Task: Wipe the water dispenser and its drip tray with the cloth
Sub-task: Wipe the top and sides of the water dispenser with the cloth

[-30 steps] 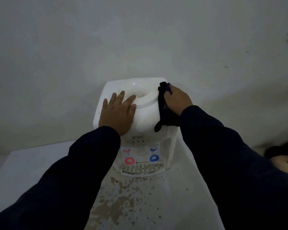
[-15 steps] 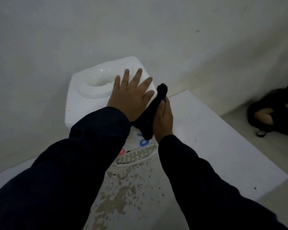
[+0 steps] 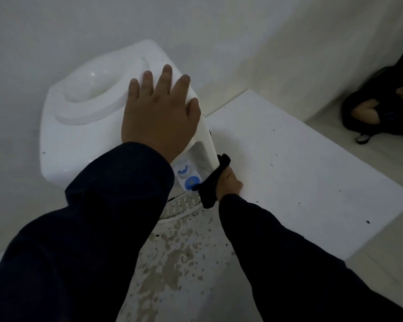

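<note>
Right hand (image 3: pixel 228 184) fingers press cloth (image 3: pixel 215 180) against dispenser (image 3: pixel 79 135) side.

Setting: plain, dim indoor room, likely a home or a simple utility corner. Evidence: bare pale wall (image 3: pixel 219 24) with no fittings; small white countertop water dispenser (image 3: pixel 84 126) standing against it on a low white table (image 3: pixel 312 173), whose surface is stained and speckled; light tiled floor (image 3: pixel 386 256); second person (image 3: pixel 382 108) sitting on that floor in the corner.

head cam | looks steeply down, close over water dispenser (image 3: pixel 84 135) | dim, perhaps tilted
</note>
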